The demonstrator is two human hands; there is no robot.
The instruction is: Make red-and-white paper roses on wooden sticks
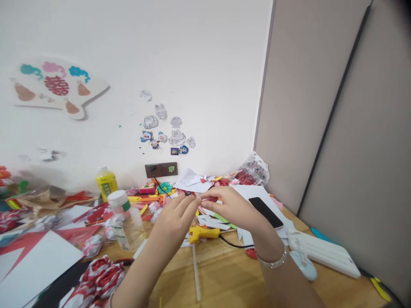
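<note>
Both hands reach over the cluttered wooden table (224, 273), their fingertips meeting at the middle. My left hand (180, 214) is palm down with its fingers bent together; whatever lies beneath them is hidden. My right hand (229, 205) points left, its thumb and fingers drawn toward the left fingertips; no object can be made out between them. Just below the hands lies a yellow glue gun (204, 233) with a black cord and a long white glue stick (196, 273) pointing toward me. Paper scraps (212, 221) lie under and around the fingers.
A clear jar (125, 226) and a yellow bottle (106, 184) stand at the left, near red-and-white crumpled flowers (102, 276) and white paper (41, 265). Rightward are a black phone (266, 211), a white power strip (327, 252) and a pale mouse (303, 265). A wall stands behind.
</note>
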